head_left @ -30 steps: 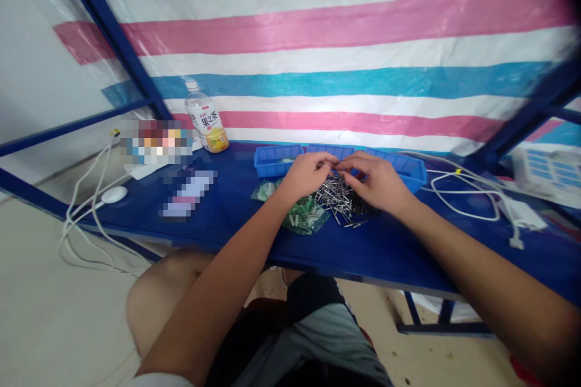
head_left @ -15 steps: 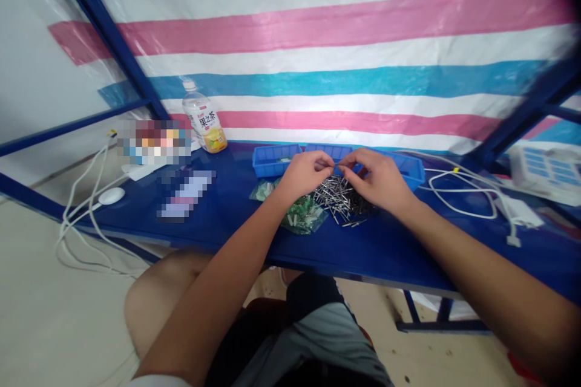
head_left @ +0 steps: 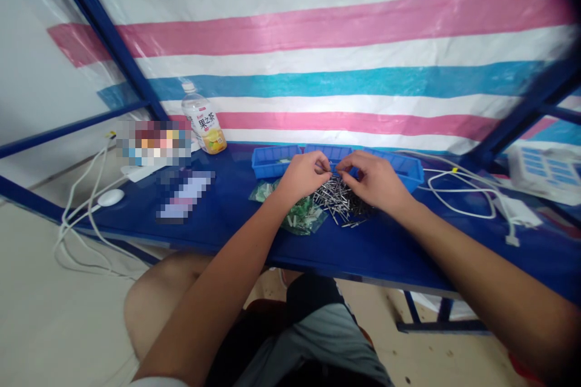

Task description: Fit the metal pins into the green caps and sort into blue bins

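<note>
My left hand [head_left: 307, 173] and my right hand [head_left: 370, 176] face each other over a heap of thin metal pins [head_left: 334, 198]. Both are closed in a pinch, fingertips a short way apart. Whatever small piece each one pinches is too tiny to name. Under my left hand lies a clear green-tinted bag [head_left: 302, 217] with small pale pieces in it. Just behind my hands stand blue plastic bins, a left bin [head_left: 267, 163], a middle bin [head_left: 324, 150] and a right bin [head_left: 411, 169], partly covered by my fingers.
A drink bottle [head_left: 206, 124] stands at the back left of the blue table [head_left: 218, 211]. Near it are a blurred-out flat item [head_left: 186, 196] and a white mouse-like object [head_left: 111, 197]. White cables [head_left: 472, 184] and a white plug block [head_left: 517, 211] lie on the right.
My fingertips have drawn slightly apart; before, they almost met above the pins. The bag, bins and pins have stayed in place.
</note>
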Action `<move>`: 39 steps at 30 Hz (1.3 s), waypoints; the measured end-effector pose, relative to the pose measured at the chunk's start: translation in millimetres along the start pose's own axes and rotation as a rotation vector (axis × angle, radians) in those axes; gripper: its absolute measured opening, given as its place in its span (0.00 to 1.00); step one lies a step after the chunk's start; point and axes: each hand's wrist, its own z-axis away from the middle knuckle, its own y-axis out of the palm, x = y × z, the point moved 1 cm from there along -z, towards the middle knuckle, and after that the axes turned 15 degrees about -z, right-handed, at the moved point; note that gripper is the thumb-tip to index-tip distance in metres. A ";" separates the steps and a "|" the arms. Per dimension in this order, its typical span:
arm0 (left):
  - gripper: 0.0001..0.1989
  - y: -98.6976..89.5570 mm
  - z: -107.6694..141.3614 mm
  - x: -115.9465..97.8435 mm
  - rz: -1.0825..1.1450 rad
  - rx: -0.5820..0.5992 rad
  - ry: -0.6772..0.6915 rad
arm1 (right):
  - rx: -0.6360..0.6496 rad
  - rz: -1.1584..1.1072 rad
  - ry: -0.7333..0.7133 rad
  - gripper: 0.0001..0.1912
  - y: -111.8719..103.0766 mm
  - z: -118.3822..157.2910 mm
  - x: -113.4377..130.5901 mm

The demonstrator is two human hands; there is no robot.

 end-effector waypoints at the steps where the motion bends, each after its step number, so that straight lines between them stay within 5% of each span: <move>1: 0.06 -0.3 0.1 0.0 -0.011 -0.003 0.003 | 0.004 0.002 0.003 0.09 0.5 0.0 -1.1; 14: 0.08 -0.3 0.5 -3.5 -0.003 -0.008 0.049 | 0.050 0.006 0.113 0.05 3.9 -0.3 -8.3; 22: 0.06 2.4 -2.5 -2.5 0.202 -0.065 0.081 | -0.089 -0.183 0.104 0.18 5.4 -0.2 -15.0; 30: 0.15 4.0 -1.0 -3.4 0.274 0.062 0.087 | -0.213 -0.126 0.044 0.07 1.6 -2.3 -13.3; 39: 0.09 2.7 -4.3 -0.6 0.270 -0.021 0.085 | -0.126 -0.204 0.031 0.08 3.9 -1.0 -12.9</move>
